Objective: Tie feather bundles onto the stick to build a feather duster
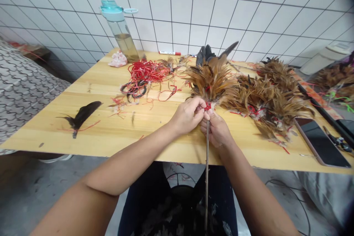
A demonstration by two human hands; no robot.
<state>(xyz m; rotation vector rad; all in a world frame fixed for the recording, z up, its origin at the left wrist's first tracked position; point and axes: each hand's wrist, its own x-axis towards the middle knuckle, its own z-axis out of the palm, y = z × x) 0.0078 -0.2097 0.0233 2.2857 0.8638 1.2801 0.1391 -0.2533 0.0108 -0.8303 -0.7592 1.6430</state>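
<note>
Brown feathers (211, 75) with dark tips fan out from the top of a thin wooden stick (207, 180), forming a feather duster. Red string (208, 106) is wrapped where the feathers meet the stick. My left hand (190, 114) is closed in a pinch at this red binding, from the left side. Just below the binding, my right hand (217, 129) grips the stick, its thumb against the string. The stick runs down past the table edge between my legs. Exactly what lies between the left fingertips is partly hidden.
Bundles of brown feathers (272, 97) lie to the right, near a phone (322, 142). A tangle of red string (148, 72), a water bottle (124, 35) and a marker (169, 53) sit toward the wall. One dark feather tuft (84, 115) rests on the left.
</note>
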